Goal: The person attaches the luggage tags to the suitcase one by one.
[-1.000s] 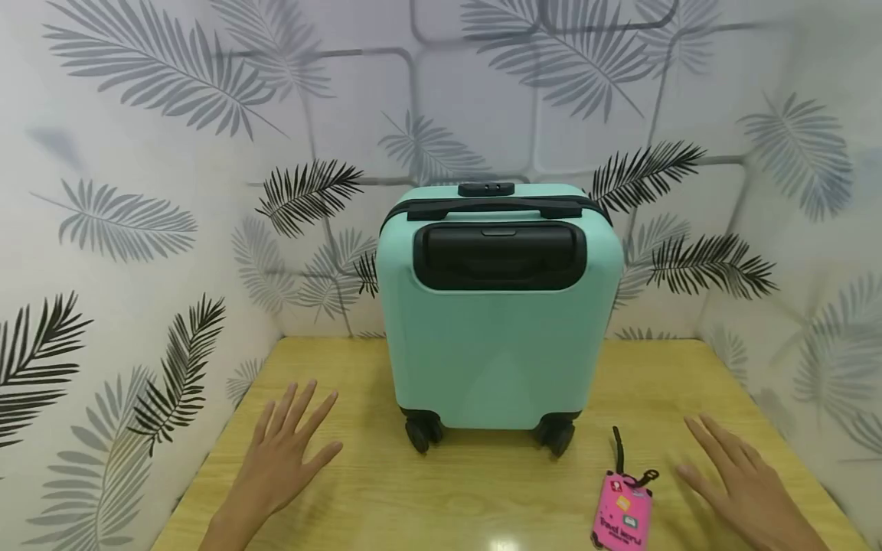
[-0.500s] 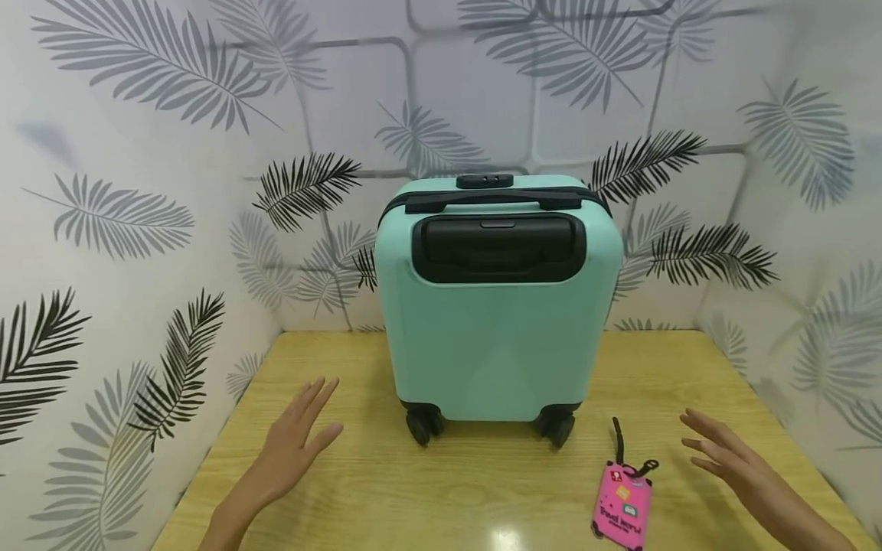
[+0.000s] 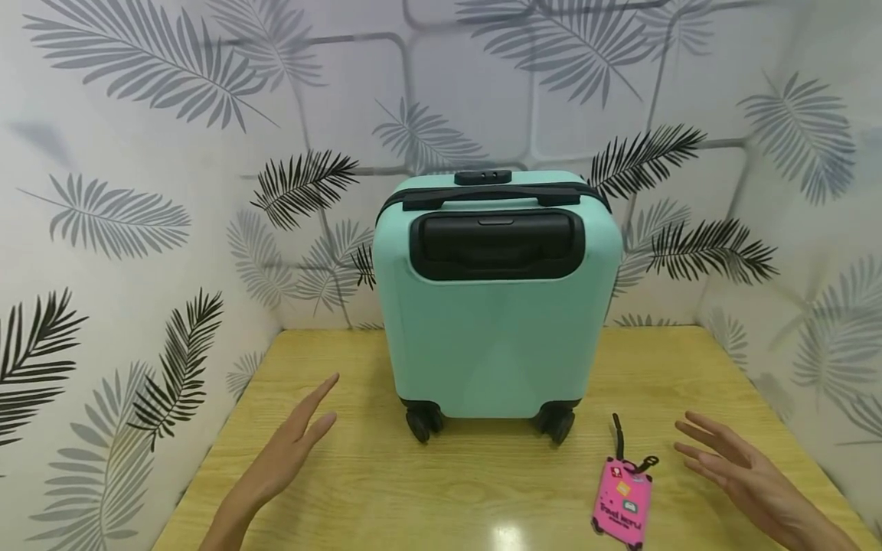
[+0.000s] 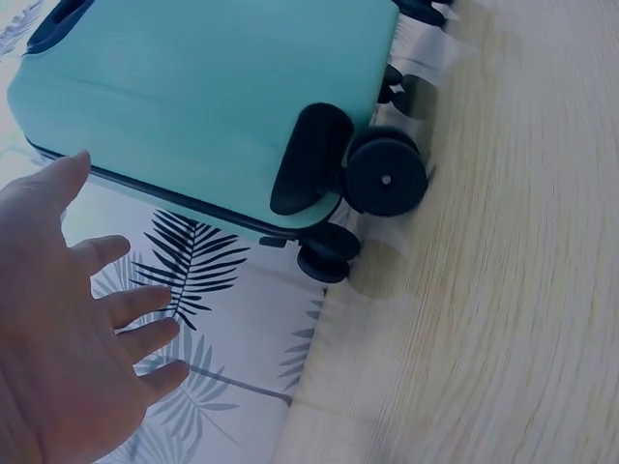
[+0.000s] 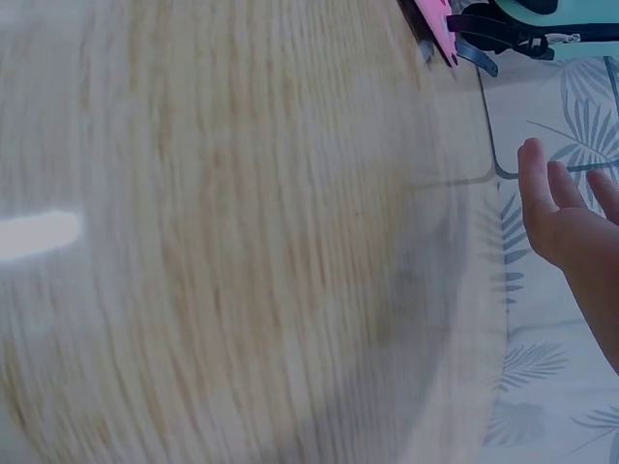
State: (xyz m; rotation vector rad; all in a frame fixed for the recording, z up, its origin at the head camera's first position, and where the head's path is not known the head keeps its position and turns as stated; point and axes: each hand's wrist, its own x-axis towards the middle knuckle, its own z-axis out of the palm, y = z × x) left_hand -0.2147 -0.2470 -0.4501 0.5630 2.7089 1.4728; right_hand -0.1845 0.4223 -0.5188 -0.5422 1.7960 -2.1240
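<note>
A mint-green suitcase (image 3: 492, 344) stands upright on its black wheels near the back of the table. Its black telescopic handle sits retracted in the recess, below a black carry strap. To the left, my left hand (image 3: 279, 455) hovers over the table with fingers extended and holds nothing; the left wrist view shows its spread fingers (image 4: 140, 304) apart from the suitcase. A pink luggage tag (image 3: 622, 501) with a black strap lies flat on the table, right of the suitcase. Just right of that tag, my right hand (image 3: 747, 474) is held over the table, its fingers loosely bent around nothing.
The wooden table (image 3: 427, 490) runs back to a wall (image 3: 468, 92) with a leaf pattern, and similar walls close off both sides. A combination lock (image 3: 482, 177) tops the suitcase. Light glares off the table's front.
Both hands have turned from palms down to palms facing inward, staying near the same places. The view has tipped slightly downward, then settled. The suitcase and luggage tag keep their places on the table.
</note>
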